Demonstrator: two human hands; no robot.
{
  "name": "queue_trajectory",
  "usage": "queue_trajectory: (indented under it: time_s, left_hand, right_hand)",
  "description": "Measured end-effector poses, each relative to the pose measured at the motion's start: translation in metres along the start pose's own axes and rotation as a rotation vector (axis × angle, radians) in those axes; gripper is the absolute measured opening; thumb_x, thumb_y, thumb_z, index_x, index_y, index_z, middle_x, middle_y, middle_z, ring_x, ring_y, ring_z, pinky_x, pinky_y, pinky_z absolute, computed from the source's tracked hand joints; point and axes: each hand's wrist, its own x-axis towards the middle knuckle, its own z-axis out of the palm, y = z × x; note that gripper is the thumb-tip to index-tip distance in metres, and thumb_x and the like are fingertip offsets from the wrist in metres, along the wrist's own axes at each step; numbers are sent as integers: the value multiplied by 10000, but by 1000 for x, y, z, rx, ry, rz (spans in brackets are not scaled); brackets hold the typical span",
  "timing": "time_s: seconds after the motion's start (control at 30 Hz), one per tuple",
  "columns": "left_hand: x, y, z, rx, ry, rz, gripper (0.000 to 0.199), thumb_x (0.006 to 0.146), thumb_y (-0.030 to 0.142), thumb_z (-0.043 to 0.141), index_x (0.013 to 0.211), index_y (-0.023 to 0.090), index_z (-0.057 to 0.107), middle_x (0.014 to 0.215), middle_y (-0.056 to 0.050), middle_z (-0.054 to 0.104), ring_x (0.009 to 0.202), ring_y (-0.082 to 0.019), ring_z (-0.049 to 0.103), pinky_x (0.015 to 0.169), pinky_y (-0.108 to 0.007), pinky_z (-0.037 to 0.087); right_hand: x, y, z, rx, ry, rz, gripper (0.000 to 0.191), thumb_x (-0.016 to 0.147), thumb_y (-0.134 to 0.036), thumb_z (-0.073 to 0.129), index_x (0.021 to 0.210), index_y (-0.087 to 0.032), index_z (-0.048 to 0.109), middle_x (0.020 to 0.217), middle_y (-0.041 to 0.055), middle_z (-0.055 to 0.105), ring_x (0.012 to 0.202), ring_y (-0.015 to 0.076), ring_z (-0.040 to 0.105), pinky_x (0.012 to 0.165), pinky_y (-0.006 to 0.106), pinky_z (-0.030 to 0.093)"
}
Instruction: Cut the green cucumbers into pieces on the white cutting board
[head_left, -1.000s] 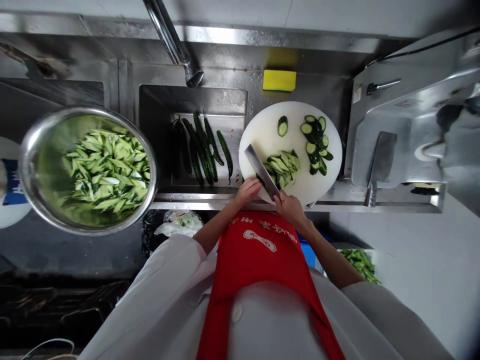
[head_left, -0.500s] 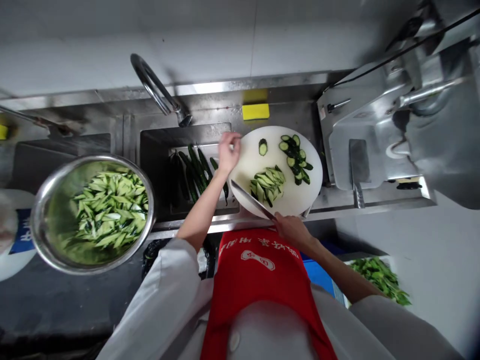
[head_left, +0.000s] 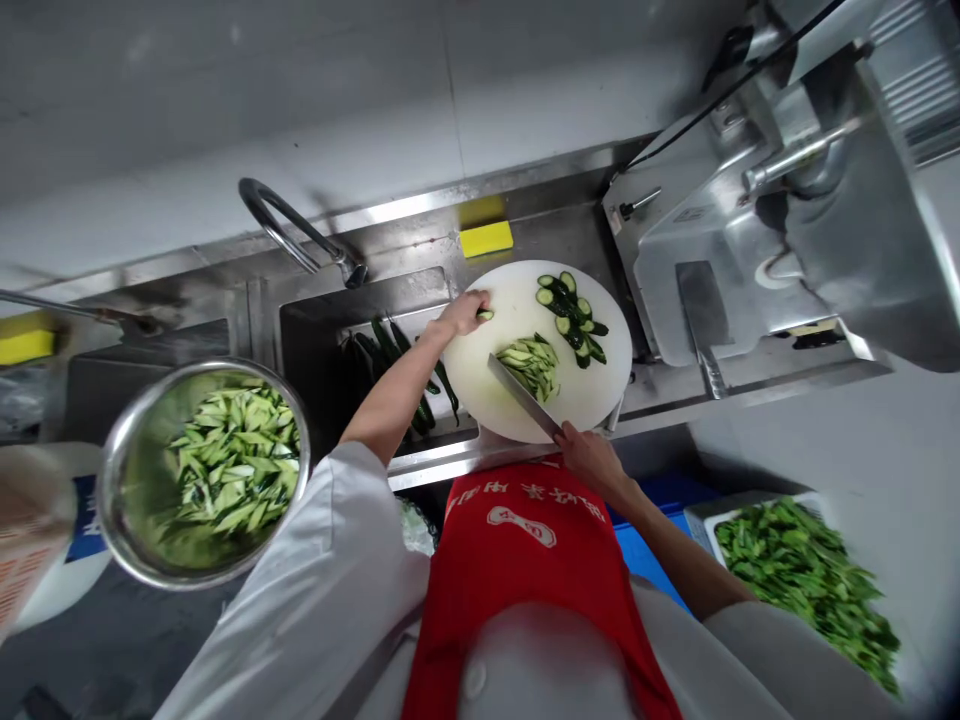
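On the left part of the round white cutting board [head_left: 517, 290], my left hand [head_left: 463, 313] is closed round a short cucumber piece [head_left: 485, 315], and only its pale cut end shows past the fingers. My right hand [head_left: 587, 455] grips a kitchen knife [head_left: 525, 398] by its handle at the board's near edge. The blade points up and to the left, just beside a pile of sliced cucumber [head_left: 534, 365]. Further right on the board lies a cluster of dark green cucumber chunks [head_left: 574, 312] with pale cut faces.
Whole cucumbers [head_left: 390, 345] lie in the sink [head_left: 319, 330] under a curved faucet [head_left: 289, 230]. A metal bowl [head_left: 112, 500] of cut cucumber stands left. Behind the board is a yellow sponge [head_left: 486, 239]. A cleaver [head_left: 701, 310] rests at right, above a crate of leafy greens [head_left: 806, 570].
My left hand has moved from the board's left edge onto the cucumber piece and closed on it. The knife stays in my right hand by the slices. The whole view has tilted slightly.
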Motion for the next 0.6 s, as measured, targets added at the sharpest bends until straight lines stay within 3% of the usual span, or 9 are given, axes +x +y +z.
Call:
queue_trajectory:
  time_s: [0.07, 0.17, 0.27, 0.37, 0.47, 0.6]
  left_hand:
    - [-29, 6, 3, -197, 206, -99, 226, 690, 224, 717, 883, 173, 611, 790, -6, 577, 674, -138, 499, 670, -255, 431]
    - [-78, 17, 24, -550, 525, -294, 288, 731, 314, 693, 969, 181, 604, 784, 5, 578, 622, -107, 505, 607, -229, 426]
    - [-120, 28, 56, -751, 704, -436, 304, 687, 363, 739, 860, 177, 571, 747, 18, 565, 614, -91, 526, 605, -215, 444]
    - [-150, 38, 85, -710, 831, -522, 361, 659, 390, 783, 749, 176, 506, 675, 41, 520, 577, -72, 505, 572, -191, 425]
    - [-172, 51, 107, -691, 792, -561, 395, 681, 434, 785, 806, 181, 508, 624, 50, 538, 516, -75, 505, 497, -181, 394]
    - [-191, 72, 131, -794, 519, -575, 382, 780, 514, 696, 846, 190, 504, 539, 50, 557, 415, -99, 500, 418, -197, 381]
  right_hand:
    - [2, 1, -1, 20, -5, 29, 326, 1031, -383, 258, 1125, -188, 502, 940, 123, 702, 882, 224, 691, 719, 283, 400]
    - [5, -2, -2, 32, 13, 46, 321, 1031, -367, 259, 1130, -179, 498, 925, 129, 705, 873, 229, 696, 719, 283, 405]
    - [8, -11, -2, 9, 35, 3, 327, 1032, -345, 240, 1139, -172, 497, 918, 131, 708, 875, 236, 701, 718, 285, 420]
    - [11, -20, -3, -22, 52, -36, 336, 1032, -346, 236, 1139, -171, 502, 913, 128, 713, 881, 249, 703, 727, 299, 436]
    - [14, -23, -3, -44, 68, -47, 342, 1032, -335, 231, 1157, -167, 502, 914, 127, 715, 876, 247, 704, 738, 302, 442]
    - [16, -24, -2, -74, 75, -52, 365, 1031, -337, 227, 1181, -159, 507, 903, 133, 715, 868, 240, 705, 743, 296, 446]
